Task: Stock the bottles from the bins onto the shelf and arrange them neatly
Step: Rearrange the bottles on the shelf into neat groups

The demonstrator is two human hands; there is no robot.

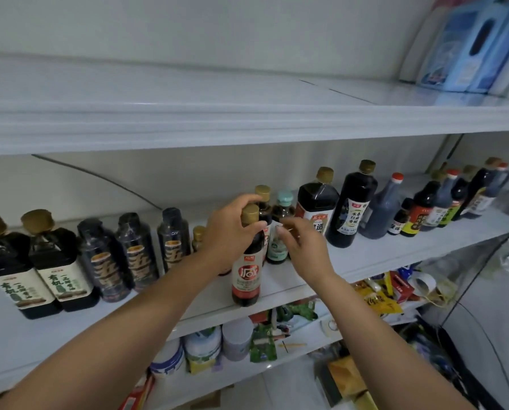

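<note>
arms: two, bare | left hand (230, 232): bare | right hand (305, 247): bare

Three black-capped bottles (135, 250), two hands (232, 232) (bare).

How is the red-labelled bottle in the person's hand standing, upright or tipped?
Upright: the red-labelled bottle stands base-down near the front of the shelf, gold cap on top, the left hand gripping its neck.

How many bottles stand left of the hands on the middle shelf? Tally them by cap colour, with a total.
Gold-capped bottles: 3
Black-capped bottles: 3
Total: 6
Left out: the red-label bottle that the left hand grips.
</note>
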